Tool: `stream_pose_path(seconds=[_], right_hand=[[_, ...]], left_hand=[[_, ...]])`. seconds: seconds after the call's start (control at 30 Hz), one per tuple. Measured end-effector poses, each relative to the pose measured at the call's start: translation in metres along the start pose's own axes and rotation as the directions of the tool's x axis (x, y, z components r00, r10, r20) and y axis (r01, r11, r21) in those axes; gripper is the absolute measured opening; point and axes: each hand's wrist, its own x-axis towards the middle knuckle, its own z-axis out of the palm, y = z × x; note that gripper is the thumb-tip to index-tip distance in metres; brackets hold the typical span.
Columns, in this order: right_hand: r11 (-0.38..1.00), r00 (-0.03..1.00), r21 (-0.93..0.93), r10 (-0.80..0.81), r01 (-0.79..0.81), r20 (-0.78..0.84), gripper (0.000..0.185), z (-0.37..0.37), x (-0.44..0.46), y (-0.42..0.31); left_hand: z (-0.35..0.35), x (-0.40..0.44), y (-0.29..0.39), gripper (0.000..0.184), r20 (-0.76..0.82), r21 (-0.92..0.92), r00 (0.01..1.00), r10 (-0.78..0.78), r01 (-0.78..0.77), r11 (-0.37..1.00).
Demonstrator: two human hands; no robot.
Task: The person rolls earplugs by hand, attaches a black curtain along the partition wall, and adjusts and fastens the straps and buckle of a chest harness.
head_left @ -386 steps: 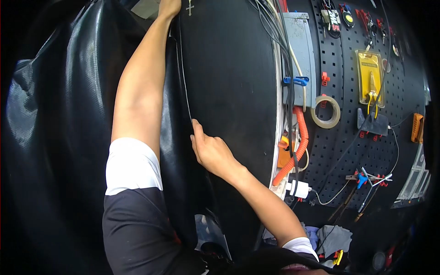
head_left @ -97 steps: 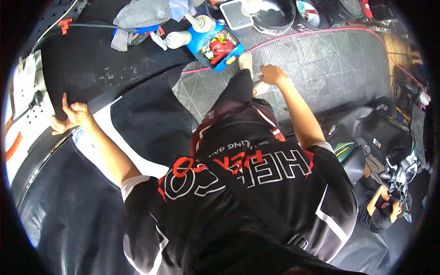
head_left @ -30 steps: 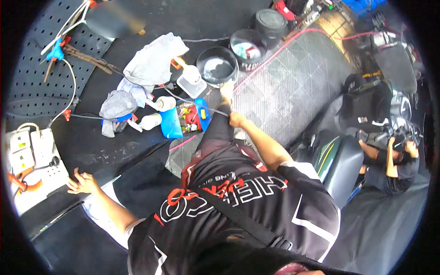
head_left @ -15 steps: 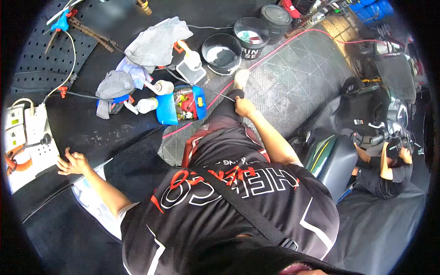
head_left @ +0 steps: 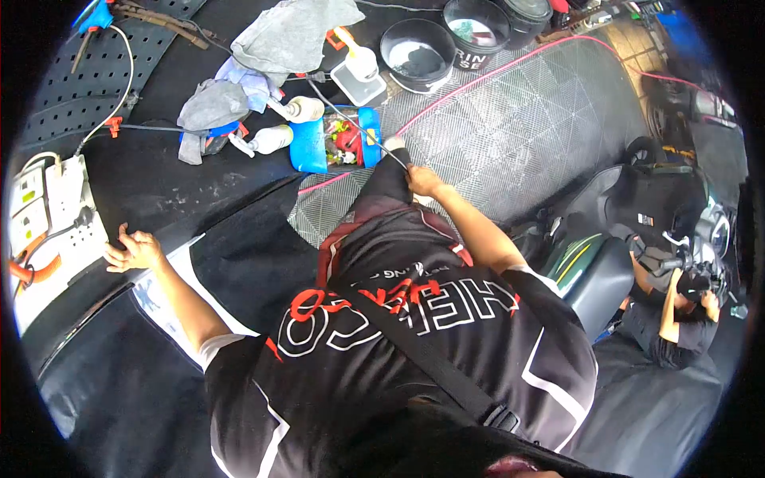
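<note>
My right hand (head_left: 425, 182) is closed around a thin dark cable (head_left: 356, 125) near my thigh. That cable stretches up and left, past the blue caddy (head_left: 309, 146), toward the grey cloths. My left hand (head_left: 132, 249) is at the left, fingers apart and slightly bent, beside a white panel of power sockets (head_left: 77, 253). It holds nothing that I can see; whether its fingertips touch the panel or the dark edge beside it, I cannot tell. A black plug (head_left: 83, 216) sits in the panel just above this hand.
Two white bottles, a grey cloth (head_left: 213, 106) and a larger grey towel (head_left: 291, 36) are near the caddy. Black buckets (head_left: 417, 57) stand behind. A pink hose (head_left: 486, 66) crosses the floor mat. At right, a person (head_left: 673, 323) works by a green and black motorcycle (head_left: 578, 267).
The view has shifted, so the caddy and buckets appear higher and farther right. My left hand's fingers have curled a little beside the panel. My right hand still grips the cable.
</note>
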Motion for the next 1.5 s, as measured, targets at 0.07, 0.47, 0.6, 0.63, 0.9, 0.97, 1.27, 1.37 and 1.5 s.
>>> stream_pose_path(seconds=[0.07, 0.47, 0.6, 0.63, 0.9, 0.97, 1.27, 1.37, 1.5], right_hand=[[0.998, 1.0, -0.057, -0.001, 0.001, -0.003, 0.03, 0.0, 0.007, 0.003], [0.982, 0.999, -0.184, -0.027, 0.032, 0.028, 0.032, -0.063, 0.003, 0.004], [0.984, 0.998, -0.171, -0.045, 0.051, 0.039, 0.032, -0.06, 0.006, 0.006], [0.973, 0.993, -0.217, -0.05, 0.072, 0.107, 0.033, -0.064, 0.007, 0.001], [0.987, 0.996, -0.161, -0.008, 0.022, 0.091, 0.031, -0.025, 0.019, 0.006], [0.984, 0.992, -0.17, -0.033, 0.053, 0.121, 0.03, -0.029, 0.016, 0.003], [0.987, 0.995, -0.143, -0.065, 0.076, 0.078, 0.029, -0.044, 0.009, 0.011], [0.982, 0.995, -0.161, -0.101, 0.104, 0.026, 0.03, -0.027, 0.016, 0.018], [0.974, 0.99, -0.175, -0.143, 0.142, 0.004, 0.032, -0.024, 0.015, 0.01]], left_hand=[[0.0, 0.0, 0.0, 0.027, 0.012, -0.002, 1.0, 0.014, -0.014, 1.0], [0.003, -0.002, 0.007, 0.023, -0.003, -0.008, 0.999, -0.041, 0.041, 0.999], [0.004, -0.002, 0.001, 0.028, 0.011, 0.01, 1.0, -0.026, 0.025, 1.0], [0.005, -0.002, 0.0, 0.028, 0.004, 0.016, 1.0, -0.024, 0.024, 1.0], [0.007, -0.007, -0.005, 0.025, 0.042, 0.025, 0.999, -0.018, 0.017, 1.0], [0.008, -0.005, -0.004, 0.028, 0.024, 0.035, 1.0, -0.013, 0.012, 0.999], [0.003, -0.004, -0.003, 0.026, 0.063, 0.053, 0.998, -0.014, 0.011, 0.999], [0.005, -0.002, -0.002, 0.027, 0.027, 0.017, 1.0, -0.009, 0.009, 1.0], [0.005, -0.002, -0.001, 0.027, 0.033, -0.008, 0.999, -0.017, 0.017, 1.0]])
